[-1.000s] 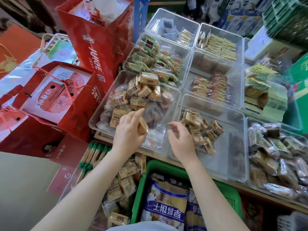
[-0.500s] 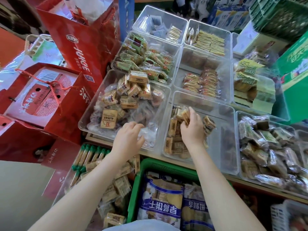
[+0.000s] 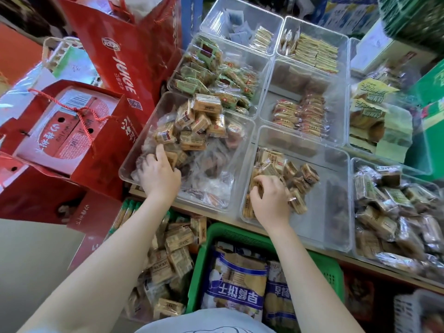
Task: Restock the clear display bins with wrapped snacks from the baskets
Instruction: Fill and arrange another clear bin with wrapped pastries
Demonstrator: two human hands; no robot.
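My left hand is inside the front-left clear bin, which holds clear-wrapped pastries with tan wrapped snacks piled on top. Its fingers close on one tan packet, with the index finger stretched out. My right hand is in the front-middle clear bin, fingers curled over tan packets at the near-left corner. More of those tan packets lie beside it. Below the shelf, a clear basket holds several of the same tan snacks.
A green basket with blue-and-white biscuit bags sits under my arms. Further clear bins of green, red and yellow packets fill the back; a bin of dark wrapped cakes is at right. Red gift bags crowd the left.
My left hand has moved forward from the bin's near edge into the left bin onto a tan packet. My right hand has drawn back from the middle bin's pile to its near-left corner.
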